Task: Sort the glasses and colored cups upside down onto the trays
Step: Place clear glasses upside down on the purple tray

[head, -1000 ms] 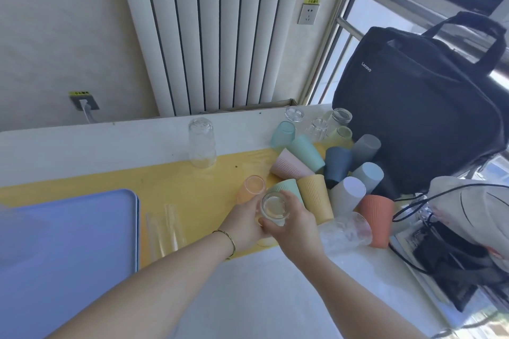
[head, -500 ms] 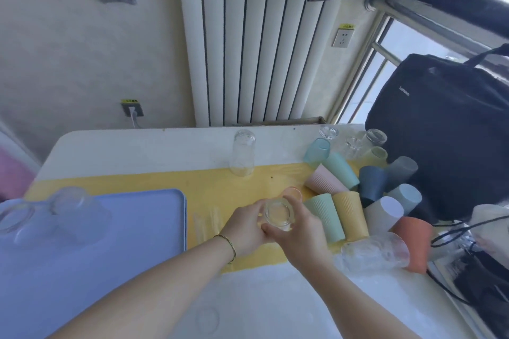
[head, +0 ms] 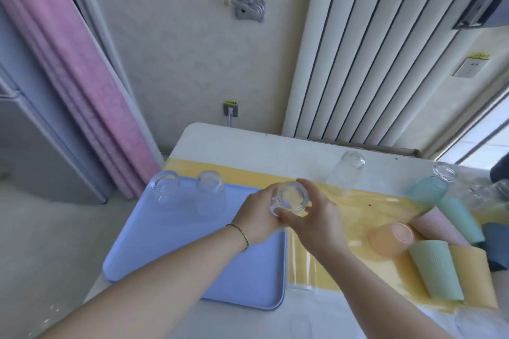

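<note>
Gripping one clear glass [head: 292, 198] between them, the left hand [head: 257, 217] and right hand [head: 316, 221] hold it base-up above the far right corner of the blue tray [head: 170, 250], where two upturned glasses [head: 190, 195] stand; coloured cups [head: 429, 250] lie right.

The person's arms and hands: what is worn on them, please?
Both forearms are bare, with no sleeves in view and no gloves. The left hand has a thin gold-coloured bracelet around its wrist. The right hand shows no bracelet or watch, and no ring can be made out on either hand.
</note>
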